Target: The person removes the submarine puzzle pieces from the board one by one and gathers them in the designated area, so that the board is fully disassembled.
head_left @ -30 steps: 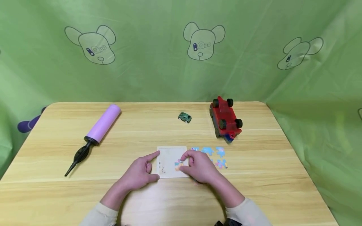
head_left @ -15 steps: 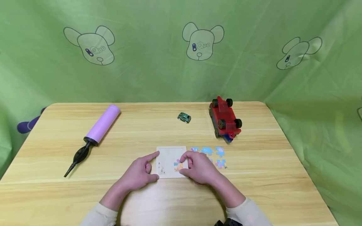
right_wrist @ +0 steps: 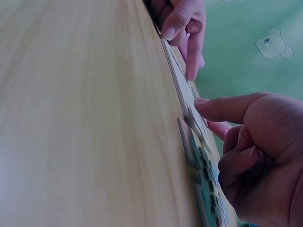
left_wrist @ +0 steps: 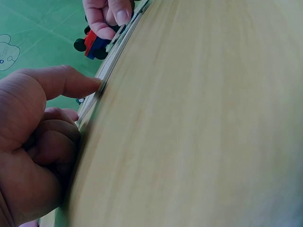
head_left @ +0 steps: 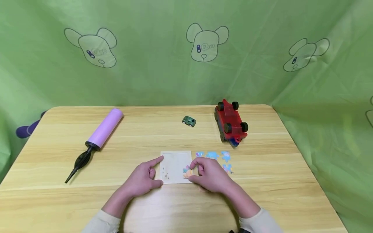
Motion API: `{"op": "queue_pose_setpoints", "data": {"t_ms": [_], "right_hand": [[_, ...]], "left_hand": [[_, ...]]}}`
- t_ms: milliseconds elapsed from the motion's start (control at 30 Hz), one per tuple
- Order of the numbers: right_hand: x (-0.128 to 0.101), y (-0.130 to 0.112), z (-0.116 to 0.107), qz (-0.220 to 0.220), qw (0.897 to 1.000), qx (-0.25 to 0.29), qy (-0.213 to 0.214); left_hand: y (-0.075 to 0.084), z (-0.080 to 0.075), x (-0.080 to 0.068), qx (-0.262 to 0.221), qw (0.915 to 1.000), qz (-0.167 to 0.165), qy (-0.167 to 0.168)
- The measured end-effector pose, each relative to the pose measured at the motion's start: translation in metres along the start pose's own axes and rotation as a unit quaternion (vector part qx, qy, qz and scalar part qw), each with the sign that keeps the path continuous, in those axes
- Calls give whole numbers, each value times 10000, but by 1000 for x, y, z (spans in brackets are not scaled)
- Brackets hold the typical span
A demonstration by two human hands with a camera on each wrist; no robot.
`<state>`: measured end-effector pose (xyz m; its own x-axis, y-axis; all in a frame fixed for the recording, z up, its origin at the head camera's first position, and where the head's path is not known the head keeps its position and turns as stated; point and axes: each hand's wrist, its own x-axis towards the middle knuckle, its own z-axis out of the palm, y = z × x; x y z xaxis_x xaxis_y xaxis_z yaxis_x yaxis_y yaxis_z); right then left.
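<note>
The pale puzzle tray (head_left: 172,160) lies flat at the front middle of the table, with small printed marks in its lower left. My left hand (head_left: 142,180) rests beside it, straight index finger and thumb touching its two left corners. In the left wrist view, that hand's other fingers are folded. My right hand (head_left: 212,174) pinches an orange, pink and blue jigsaw piece (head_left: 187,173) between thumb and index finger over the tray's lower right. The right wrist view shows the piece (right_wrist: 193,122) tilted at the tray's edge.
More jigsaw pieces (head_left: 212,155) lie right of the tray, some hidden by my right hand. Farther back are a small green toy car (head_left: 189,121) and a red toy vehicle (head_left: 231,121) with its wheels up. A purple hand pump (head_left: 105,127) lies at left.
My right hand has drawn the jigsaw piece a little to the right, from inside the tray toward its right rim, where it now tilts. The left hand stays at the tray's left corners.
</note>
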<state>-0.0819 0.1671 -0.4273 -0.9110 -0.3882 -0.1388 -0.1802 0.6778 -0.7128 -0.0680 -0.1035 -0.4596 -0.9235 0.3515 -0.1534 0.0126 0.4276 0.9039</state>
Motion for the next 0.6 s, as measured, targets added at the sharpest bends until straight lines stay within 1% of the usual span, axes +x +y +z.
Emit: {"op": "queue_pose_setpoints", "data": {"t_ms": [333, 433, 600], "right_hand": [[-24, 14, -21, -152, 9995, 267, -32], [-32, 19, -26, -142, 9991, 395, 14], [-44, 33, -32, -140, 9989, 412, 163]], "left_hand": [[2, 0, 0, 37, 10000, -19, 6], [3, 0, 0, -2, 10000, -24, -10], [1, 0, 0, -16, 10000, -24, -3]]}}
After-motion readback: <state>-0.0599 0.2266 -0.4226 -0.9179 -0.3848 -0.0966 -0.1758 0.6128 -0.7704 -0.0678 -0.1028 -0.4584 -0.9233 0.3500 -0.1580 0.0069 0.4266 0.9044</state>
